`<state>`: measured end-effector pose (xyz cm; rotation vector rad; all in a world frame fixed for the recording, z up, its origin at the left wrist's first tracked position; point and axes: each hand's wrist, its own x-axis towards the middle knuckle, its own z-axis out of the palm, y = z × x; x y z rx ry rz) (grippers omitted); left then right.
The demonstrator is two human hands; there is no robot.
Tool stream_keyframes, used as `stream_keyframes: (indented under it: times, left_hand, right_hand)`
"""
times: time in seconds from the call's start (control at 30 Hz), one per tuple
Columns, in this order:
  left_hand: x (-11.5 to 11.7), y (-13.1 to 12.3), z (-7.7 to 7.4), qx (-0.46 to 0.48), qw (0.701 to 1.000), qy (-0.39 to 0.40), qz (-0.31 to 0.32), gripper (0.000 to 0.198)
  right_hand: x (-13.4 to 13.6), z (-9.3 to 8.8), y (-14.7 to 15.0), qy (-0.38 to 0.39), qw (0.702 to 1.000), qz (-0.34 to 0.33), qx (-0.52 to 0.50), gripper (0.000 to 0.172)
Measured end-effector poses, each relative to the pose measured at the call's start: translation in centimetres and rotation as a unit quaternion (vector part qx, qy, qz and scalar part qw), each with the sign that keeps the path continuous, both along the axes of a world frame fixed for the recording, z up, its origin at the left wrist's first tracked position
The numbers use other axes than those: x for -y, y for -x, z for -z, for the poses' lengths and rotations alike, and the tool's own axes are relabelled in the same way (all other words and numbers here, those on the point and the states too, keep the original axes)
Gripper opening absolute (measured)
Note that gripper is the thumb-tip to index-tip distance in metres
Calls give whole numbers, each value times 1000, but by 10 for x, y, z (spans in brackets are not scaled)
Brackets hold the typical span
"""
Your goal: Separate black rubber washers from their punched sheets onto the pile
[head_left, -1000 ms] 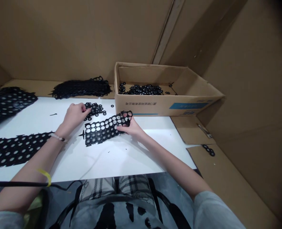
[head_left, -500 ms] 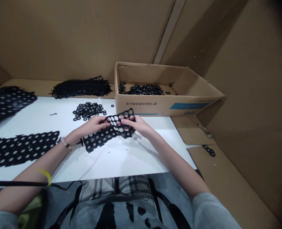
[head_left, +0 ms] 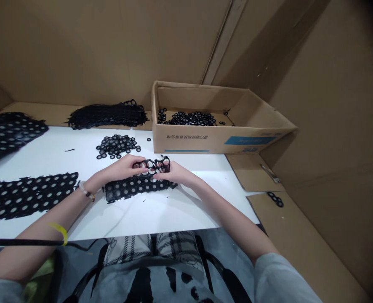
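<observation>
Between my hands is a black perforated sheet (head_left: 136, 187), dotted with round holes, its upper part bent up off the white table. My left hand (head_left: 126, 167) pinches the sheet's raised part from the left, thumb on the near side. From the right, my right hand (head_left: 174, 173) grips the same raised part, which looks crumpled between the fingers. The sheet's lower part lies along the table top. Just beyond my left hand is a heap of small black rings (head_left: 117, 146). The fingertips behind the sheet are partly hidden.
A cardboard box (head_left: 193, 139) holding many black rings stands at the back right. Further perforated sheets (head_left: 31, 195) lie at the left, and a stack of black strips (head_left: 107, 115) is at the back. A joined ring piece (head_left: 275, 199) and tweezers (head_left: 270, 173) rest on cardboard at the right.
Both hands have moved slightly down toward the table with the sheet. Its raised part, spread flat between the hands before, is now folded and bunched, and my right hand has shifted left.
</observation>
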<state>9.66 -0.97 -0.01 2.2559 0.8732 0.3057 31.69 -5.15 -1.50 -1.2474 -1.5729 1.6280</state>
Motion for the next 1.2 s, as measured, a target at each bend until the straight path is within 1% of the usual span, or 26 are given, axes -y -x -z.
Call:
stream_keyframes:
  times: [0.07, 0.1, 0.17, 0.2, 0.23, 0.27, 0.37, 0.4, 0.47, 0.57, 0.6, 0.63, 0.7, 0.77, 0.8, 0.87, 0.97, 1.07, 1.2]
  left_hand:
    - [2, -1, 0, 32, 999, -20, -18, 31]
    - [2, -1, -1, 54, 997, -45, -35, 34]
    - [4, -2, -5, 87, 986, -121, -74, 38]
    - [6, -2, -7, 92, 980, -159, -81, 35]
    - [7, -2, -10, 87, 976, -184, -73, 31]
    - [9, -3, -12, 75, 976, -196, -53, 30]
    - [15, -5, -15, 13, 978, -206, 30, 37]
    - [17, -6, -15, -7, 973, -225, 43, 38]
    - [20, -7, -13, -29, 954, -298, 28, 34]
    - [23, -8, -12, -20, 911, -411, -35, 23]
    - [24, -8, -13, -11, 899, -436, -43, 20]
    - [25, -8, -14, -3, 892, -450, -37, 19]
    - [27, -9, -16, -1, 896, -444, 1, 23]
    - [27, -12, -15, -28, 917, -398, 31, 33]
    - [27, -13, -13, -48, 929, -366, 34, 37]
    - [26, -14, -9, -78, 950, -300, 28, 40]
    - [22, -15, -4, -90, 971, -221, 30, 38]
    - [22, -17, 1, -85, 981, -174, 28, 35]
    - [18, -19, 5, -89, 988, -127, -1, 30]
  right_hand:
    - [0, 3, -2, -3, 1000, -16, 9, 26]
    - [0, 4, -3, -2, 1000, -11, 9, 25]
    - [-1, 6, -4, 2, 1000, 10, 0, 23]
    - [-1, 6, -4, 5, 1000, 20, -8, 21]
    - [-1, 6, -3, 7, 999, 27, -18, 20]
    - [-1, 5, -2, 7, 999, 32, -28, 19]
    - [1, 1, 1, 11, 997, 54, -55, 16]
    - [1, 0, 3, 18, 996, 61, -65, 17]
    - [2, 0, 5, 43, 993, 75, -82, 18]
    - [1, 2, 6, 77, 986, 110, -99, 22]
    - [0, 3, 7, 79, 984, 125, -102, 24]
    - [0, 4, 7, 76, 982, 136, -107, 25]
    - [0, 6, 7, 67, 980, 139, -122, 28]
    - [0, 6, 7, 63, 980, 123, -145, 30]
    - [0, 7, 7, 60, 980, 114, -153, 31]
    - [1, 7, 6, 45, 982, 102, -153, 33]
    - [0, 9, 4, -11, 988, 98, -117, 36]
    - [-3, 14, 3, -57, 992, 82, -80, 40]
    - [-5, 23, 2, -79, 994, 69, -12, 40]
